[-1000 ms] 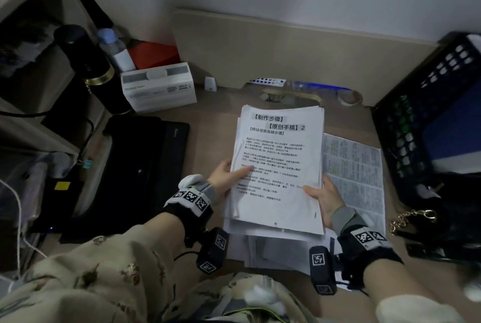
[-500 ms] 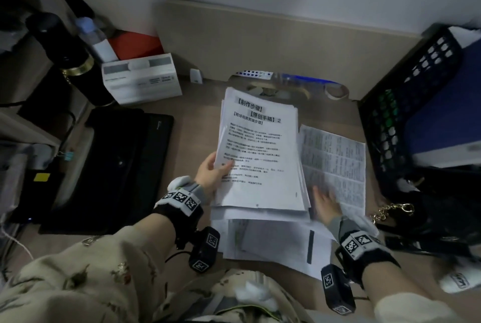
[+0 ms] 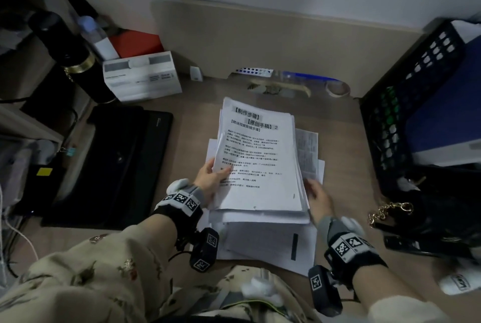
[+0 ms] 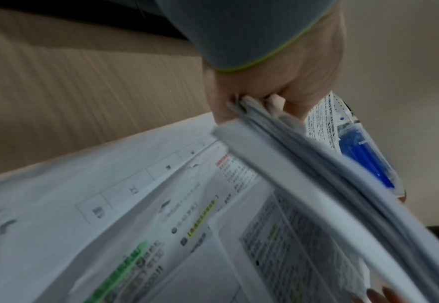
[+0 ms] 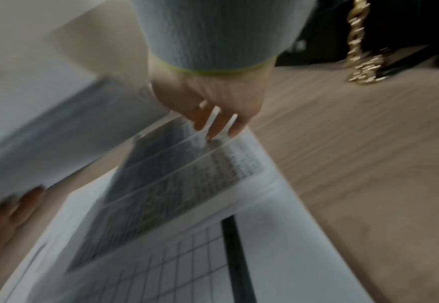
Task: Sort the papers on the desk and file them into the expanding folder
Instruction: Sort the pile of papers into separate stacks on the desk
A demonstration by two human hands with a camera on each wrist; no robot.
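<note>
- Head view: the left hand (image 3: 211, 179) pinches the near left edge of a thick stack of papers (image 3: 256, 163), thumb on the top printed sheet and the other fingers hidden beneath. The stack is tilted up off the loose sheets (image 3: 268, 242) that lie flat on the desk (image 3: 187, 103). Held at one edge only, it could fan out or drop its lower pages, mixing what has been sorted.
- The right hand (image 3: 318, 199) reaches in at the stack's right edge, over a densely printed sheet (image 3: 308, 153). Its fingers look loosely spread, and whether they hold anything cannot be told here.
- A black folder (image 3: 114, 161), probably the expanding one, lies shut to the left, well apart from the papers; nothing is filed yet.
- Around the pale wood desk: a dark flask (image 3: 70, 54), a white box (image 3: 141, 76), a black crate (image 3: 413, 88) at the right, a gold chain (image 3: 387, 212), and a grey wall behind.
- Left wrist view: the left-hand fingers (image 4: 272, 102) are curled tight on the stack's edge, and its layers splay apart further out, so slipping looks a real risk.
- Right wrist view: blurred; the right-hand fingers (image 5: 214, 121) are straight and apart, their tips at the edges of several lifted printed sheets. A careless flick could crease one or push them askew.
</note>
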